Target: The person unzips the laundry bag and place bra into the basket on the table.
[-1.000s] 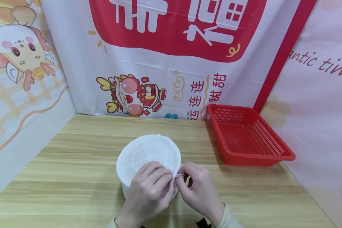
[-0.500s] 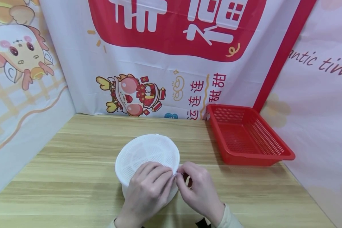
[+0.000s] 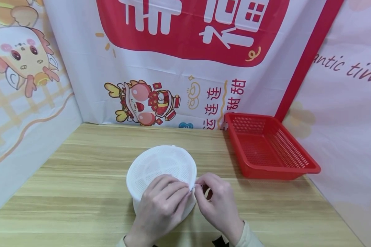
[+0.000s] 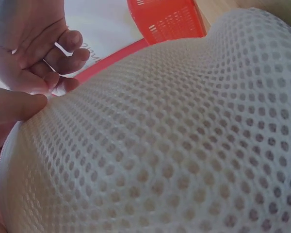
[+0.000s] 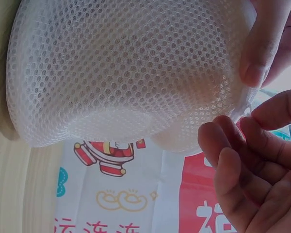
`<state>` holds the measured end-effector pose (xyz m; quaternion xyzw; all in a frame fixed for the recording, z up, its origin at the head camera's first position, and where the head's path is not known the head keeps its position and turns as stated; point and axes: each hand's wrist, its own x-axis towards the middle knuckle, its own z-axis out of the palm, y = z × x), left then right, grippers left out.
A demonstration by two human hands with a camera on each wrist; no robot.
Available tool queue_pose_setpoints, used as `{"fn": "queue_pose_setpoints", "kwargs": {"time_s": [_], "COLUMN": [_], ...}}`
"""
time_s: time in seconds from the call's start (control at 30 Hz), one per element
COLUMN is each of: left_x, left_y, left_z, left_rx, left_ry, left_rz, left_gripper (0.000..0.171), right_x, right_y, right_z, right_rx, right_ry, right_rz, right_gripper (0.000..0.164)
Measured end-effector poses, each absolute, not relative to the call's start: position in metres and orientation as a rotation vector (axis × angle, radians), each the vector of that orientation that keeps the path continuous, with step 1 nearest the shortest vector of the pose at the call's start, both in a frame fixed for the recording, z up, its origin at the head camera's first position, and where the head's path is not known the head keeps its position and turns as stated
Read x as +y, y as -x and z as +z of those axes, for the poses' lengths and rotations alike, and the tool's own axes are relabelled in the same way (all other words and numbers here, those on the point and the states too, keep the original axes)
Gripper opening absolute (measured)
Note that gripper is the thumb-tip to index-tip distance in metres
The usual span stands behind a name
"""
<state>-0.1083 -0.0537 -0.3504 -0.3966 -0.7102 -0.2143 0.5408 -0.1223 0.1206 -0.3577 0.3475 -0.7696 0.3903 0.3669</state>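
Note:
A round, white mesh laundry bag stands on the table, its flat top tilted toward me. My left hand lies over the near right part of the top and pinches the rim between thumb and fingers. Right beside it, my right hand pinches a small white zipper pull at the rim, mostly covered by the fingertips. In the left wrist view the bag's mesh side bulges and has a dent. The right wrist view shows the right hand's other fingers loosely curled near the rim.
A red plastic basket with slotted sides stands at the table's back right. Printed cloth hangs behind and on both sides of the wooden table. A black-and-white patch shows near the right cuff.
The bag's rim and both hands have shifted only a little, left and then back right. My right thumb and forefinger have closed further over the zipper pull.

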Motion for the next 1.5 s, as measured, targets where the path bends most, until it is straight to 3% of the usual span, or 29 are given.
{"fn": "queue_pose_setpoints", "kwargs": {"time_s": [0.27, 0.5, 0.9, 1.5], "left_x": [-0.0524, -0.0515, -0.051, -0.0526], "left_y": [0.1067, 0.1073, 0.1077, 0.1075], "left_z": [-0.3486, -0.3499, -0.3456, -0.3463], "left_rx": [-1.706, -1.699, -1.664, -1.684], "left_ry": [0.914, 0.884, 0.892, 0.916], "left_rz": [-0.517, -0.493, -0.508, -0.52], "left_gripper": [0.017, 0.02, 0.026, 0.017], "right_x": [0.121, 0.119, 0.1181, 0.1194], "right_y": [0.1212, 0.1209, 0.122, 0.1233], "right_z": [-0.355, -0.3532, -0.3542, -0.3554], "right_rx": [-1.992, -1.962, -1.976, -1.954], "right_ry": [-0.925, -1.024, -0.908, -0.949], "right_rz": [1.012, 1.035, 1.016, 1.064], "right_gripper": [0.018, 0.019, 0.016, 0.019]}}
